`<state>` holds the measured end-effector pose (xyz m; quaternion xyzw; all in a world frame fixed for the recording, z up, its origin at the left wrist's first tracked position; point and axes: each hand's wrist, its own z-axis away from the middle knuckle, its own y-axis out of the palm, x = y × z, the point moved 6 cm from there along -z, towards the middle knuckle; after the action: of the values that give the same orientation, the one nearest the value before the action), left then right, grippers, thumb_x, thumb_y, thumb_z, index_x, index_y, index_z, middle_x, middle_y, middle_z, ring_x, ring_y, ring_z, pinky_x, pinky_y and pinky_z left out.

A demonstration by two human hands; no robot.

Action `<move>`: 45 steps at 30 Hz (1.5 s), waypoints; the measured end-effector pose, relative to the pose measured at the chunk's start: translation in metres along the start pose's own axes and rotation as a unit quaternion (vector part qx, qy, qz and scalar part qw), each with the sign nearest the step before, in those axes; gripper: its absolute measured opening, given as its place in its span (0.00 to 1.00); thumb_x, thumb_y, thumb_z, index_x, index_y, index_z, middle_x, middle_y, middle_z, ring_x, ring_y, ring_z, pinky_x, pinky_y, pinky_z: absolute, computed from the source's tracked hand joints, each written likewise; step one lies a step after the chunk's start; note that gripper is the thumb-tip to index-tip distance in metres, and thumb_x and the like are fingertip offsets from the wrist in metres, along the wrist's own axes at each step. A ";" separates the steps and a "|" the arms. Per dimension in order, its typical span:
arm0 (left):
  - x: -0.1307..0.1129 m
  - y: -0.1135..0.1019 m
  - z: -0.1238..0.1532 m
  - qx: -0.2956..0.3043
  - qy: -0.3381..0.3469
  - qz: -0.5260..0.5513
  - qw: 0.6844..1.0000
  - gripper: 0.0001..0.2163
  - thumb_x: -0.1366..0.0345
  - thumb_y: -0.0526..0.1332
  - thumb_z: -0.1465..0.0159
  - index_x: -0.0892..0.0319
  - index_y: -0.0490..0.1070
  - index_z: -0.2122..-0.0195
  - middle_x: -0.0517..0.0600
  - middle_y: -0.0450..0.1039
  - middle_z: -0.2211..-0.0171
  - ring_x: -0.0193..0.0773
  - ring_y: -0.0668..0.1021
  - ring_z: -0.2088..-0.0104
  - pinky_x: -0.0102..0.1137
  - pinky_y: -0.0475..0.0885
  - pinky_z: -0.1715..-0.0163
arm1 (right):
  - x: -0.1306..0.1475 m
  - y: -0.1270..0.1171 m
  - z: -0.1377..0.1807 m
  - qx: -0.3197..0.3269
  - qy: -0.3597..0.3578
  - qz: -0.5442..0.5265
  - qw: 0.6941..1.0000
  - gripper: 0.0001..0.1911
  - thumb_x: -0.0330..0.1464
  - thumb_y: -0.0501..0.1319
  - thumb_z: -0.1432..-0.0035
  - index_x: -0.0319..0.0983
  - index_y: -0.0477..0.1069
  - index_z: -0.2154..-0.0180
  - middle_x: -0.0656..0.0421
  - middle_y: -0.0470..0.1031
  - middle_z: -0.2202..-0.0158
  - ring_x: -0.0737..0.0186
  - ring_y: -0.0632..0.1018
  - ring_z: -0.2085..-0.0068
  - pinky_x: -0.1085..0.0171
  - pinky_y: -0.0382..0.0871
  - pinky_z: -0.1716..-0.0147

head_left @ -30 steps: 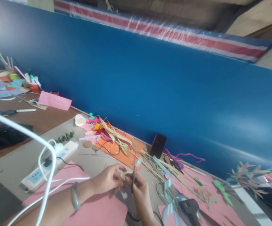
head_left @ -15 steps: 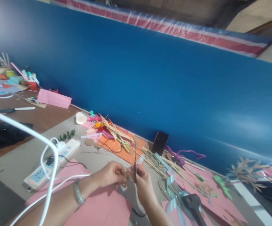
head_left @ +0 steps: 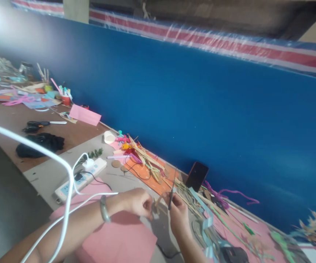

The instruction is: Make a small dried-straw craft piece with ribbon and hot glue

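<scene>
My left hand (head_left: 139,203), a greenish bangle (head_left: 104,209) on its wrist, is closed in a pinch at one end of a small straw-coloured strip (head_left: 157,205). Across a narrow gap, my right hand (head_left: 178,212) is closed around a thin, dark, pointed tool (head_left: 171,197) whose tip points up and away; its exact kind is too blurred to tell. The right fingertips are close to the strip's other end, and I cannot tell whether they touch it. Pink paper (head_left: 119,237) lies below the left forearm.
A white cable (head_left: 69,175) loops across the near left, beside a power strip (head_left: 96,168). A phone (head_left: 197,176) leans on the blue partition (head_left: 174,91). Orange paper (head_left: 138,173) carries dried stalks. Blue ribbon (head_left: 207,223) and a dark-handled tool (head_left: 233,254) lie at right.
The view has swung left, so the table things appear farther right. My hands have moved slightly apart, and more of the straw-coloured strip shows between them. The pointed tool stays in my right hand.
</scene>
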<state>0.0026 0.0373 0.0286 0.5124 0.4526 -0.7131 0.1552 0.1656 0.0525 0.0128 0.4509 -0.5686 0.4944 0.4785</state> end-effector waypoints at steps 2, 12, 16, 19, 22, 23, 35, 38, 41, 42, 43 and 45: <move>-0.006 0.010 0.004 0.094 0.018 -0.063 0.993 0.11 0.62 0.68 0.52 0.58 0.69 0.85 0.43 0.67 0.86 0.33 0.68 0.83 0.28 0.59 0.80 | -0.002 -0.003 -0.001 0.013 -0.003 0.002 1.000 0.14 0.41 0.67 0.54 0.36 0.72 0.75 0.59 0.72 0.78 0.63 0.69 0.76 0.66 0.62 0.77; 0.011 0.032 0.005 0.250 0.025 -0.140 0.958 0.16 0.60 0.75 0.69 0.54 0.66 0.86 0.43 0.66 0.86 0.36 0.67 0.83 0.30 0.59 0.81 | -0.013 0.000 0.009 0.014 -0.038 0.032 0.999 0.15 0.43 0.66 0.53 0.37 0.71 0.77 0.62 0.69 0.80 0.64 0.67 0.76 0.66 0.63 0.73; 0.006 0.037 0.012 0.229 0.063 -0.180 0.955 0.19 0.70 0.73 0.74 0.54 0.62 0.85 0.40 0.59 0.85 0.33 0.62 0.84 0.28 0.54 0.84 | -0.022 0.001 0.010 0.027 -0.032 0.020 0.999 0.15 0.43 0.67 0.55 0.37 0.70 0.78 0.61 0.68 0.80 0.64 0.68 0.76 0.65 0.64 0.74; 0.005 0.038 0.017 0.207 0.068 -0.212 0.953 0.18 0.73 0.69 0.69 0.55 0.58 0.84 0.41 0.58 0.84 0.32 0.60 0.84 0.28 0.52 0.86 | -0.025 -0.001 0.009 0.017 -0.022 0.011 1.000 0.16 0.43 0.68 0.56 0.37 0.71 0.77 0.61 0.69 0.80 0.64 0.68 0.76 0.66 0.64 0.75; 0.000 0.032 0.016 0.170 0.071 -0.225 0.957 0.15 0.74 0.65 0.62 0.55 0.56 0.85 0.41 0.55 0.86 0.32 0.58 0.86 0.29 0.51 0.86 | -0.026 0.003 0.012 0.042 -0.002 -0.009 0.999 0.16 0.42 0.67 0.55 0.37 0.70 0.77 0.60 0.70 0.80 0.63 0.69 0.77 0.66 0.64 0.76; -0.002 0.027 0.014 0.138 0.070 -0.222 0.963 0.14 0.74 0.63 0.60 0.55 0.56 0.86 0.42 0.54 0.88 0.32 0.57 0.86 0.29 0.51 0.86 | -0.026 0.005 0.013 0.057 0.004 -0.019 0.998 0.15 0.42 0.67 0.54 0.37 0.69 0.78 0.60 0.70 0.80 0.63 0.69 0.77 0.66 0.64 0.76; 0.021 0.024 -0.017 -0.053 -0.014 0.294 0.954 0.14 0.56 0.64 0.46 0.63 0.73 0.70 0.46 0.71 0.81 0.31 0.70 0.81 0.25 0.62 0.79 | -0.012 0.014 0.028 0.116 0.056 -0.092 0.987 0.14 0.40 0.67 0.52 0.36 0.70 0.78 0.63 0.68 0.81 0.67 0.68 0.79 0.68 0.63 0.77; 0.028 0.025 -0.015 -0.036 -0.021 0.300 0.953 0.13 0.57 0.66 0.48 0.64 0.74 0.73 0.46 0.71 0.81 0.30 0.69 0.81 0.25 0.60 0.81 | -0.009 0.017 0.028 0.118 0.057 -0.104 0.986 0.14 0.39 0.68 0.52 0.36 0.69 0.79 0.64 0.68 0.82 0.68 0.67 0.80 0.69 0.62 0.78; 0.027 0.022 -0.011 -0.022 -0.025 0.289 0.957 0.12 0.58 0.66 0.48 0.64 0.75 0.74 0.46 0.71 0.81 0.28 0.67 0.82 0.25 0.59 0.81 | -0.006 0.020 0.028 0.127 0.044 -0.099 0.986 0.12 0.36 0.67 0.53 0.37 0.68 0.79 0.64 0.68 0.83 0.67 0.69 0.80 0.69 0.62 0.79; 0.027 0.021 -0.010 -0.018 -0.032 0.290 0.956 0.12 0.58 0.66 0.48 0.64 0.76 0.74 0.46 0.70 0.82 0.28 0.67 0.82 0.25 0.59 0.81 | -0.006 0.021 0.028 0.130 0.041 -0.094 0.986 0.12 0.35 0.67 0.54 0.37 0.68 0.80 0.63 0.68 0.83 0.67 0.69 0.80 0.69 0.62 0.79; 0.028 0.021 -0.010 -0.014 -0.041 0.292 0.955 0.12 0.58 0.66 0.48 0.63 0.76 0.74 0.45 0.70 0.82 0.28 0.66 0.83 0.25 0.59 0.81 | -0.007 0.021 0.028 0.130 0.041 -0.090 0.987 0.12 0.35 0.67 0.54 0.37 0.68 0.80 0.63 0.68 0.83 0.67 0.69 0.80 0.69 0.62 0.78; 0.031 0.021 -0.011 -0.021 -0.059 0.294 0.954 0.12 0.57 0.65 0.48 0.63 0.75 0.74 0.45 0.69 0.82 0.28 0.66 0.83 0.25 0.59 0.81 | -0.010 0.019 0.026 0.116 0.050 -0.086 0.988 0.13 0.37 0.67 0.53 0.37 0.67 0.80 0.64 0.67 0.83 0.67 0.68 0.80 0.69 0.62 0.79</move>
<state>0.0100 0.0423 -0.0097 0.5762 0.2872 -0.6552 0.3953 0.1456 0.0293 -0.0011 0.5252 -0.4416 0.5357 0.4922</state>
